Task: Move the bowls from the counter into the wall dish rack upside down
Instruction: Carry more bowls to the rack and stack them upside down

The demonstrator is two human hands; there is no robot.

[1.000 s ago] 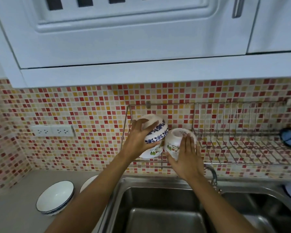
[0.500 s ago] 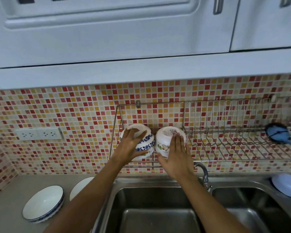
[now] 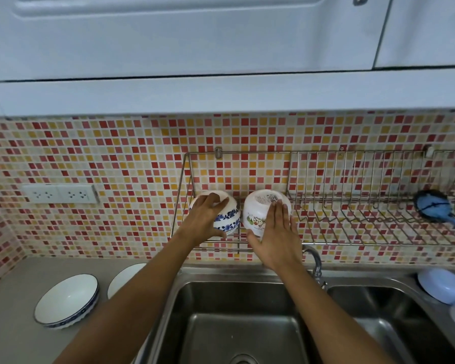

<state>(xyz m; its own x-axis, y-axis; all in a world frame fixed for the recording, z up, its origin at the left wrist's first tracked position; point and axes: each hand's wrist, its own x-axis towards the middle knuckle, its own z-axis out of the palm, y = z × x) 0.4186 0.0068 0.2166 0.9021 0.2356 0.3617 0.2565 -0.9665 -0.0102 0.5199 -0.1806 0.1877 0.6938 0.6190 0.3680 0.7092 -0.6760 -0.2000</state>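
Both bowls have come lower onto the wire wall dish rack (image 3: pixel 326 232) at frame centre. The left hand (image 3: pixel 204 222) curls around the blue-patterned white bowl (image 3: pixel 227 215); the right hand (image 3: pixel 276 237) lies flat-fingered on the white cartoon-printed bowl (image 3: pixel 260 210). Placing seems nearly done; two white blue-rimmed bowls (image 3: pixel 66 300) wait lower left.

A grey bench (image 3: pixel 16 324) fills the lower left of the frame, running along the tiled wall up to a steel sink. A white bowl with a blue rim (image 3: pixel 66 301) sits upright on it at lower left, and just to its right a second white bowl (image 3: pixel 124 278) lies partly hidden behind a forearm. Right of centre, a wire dish rack (image 3: pixel 352 232) hangs on the wall. Its left end carries two bowls upside down and side by side: a blue-patterned bowl (image 3: pixel 230 219) and a white bowl with a cartoon print (image 3: pixel 258 214). A blue brush (image 3: pixel 435 208) lies at its right end.
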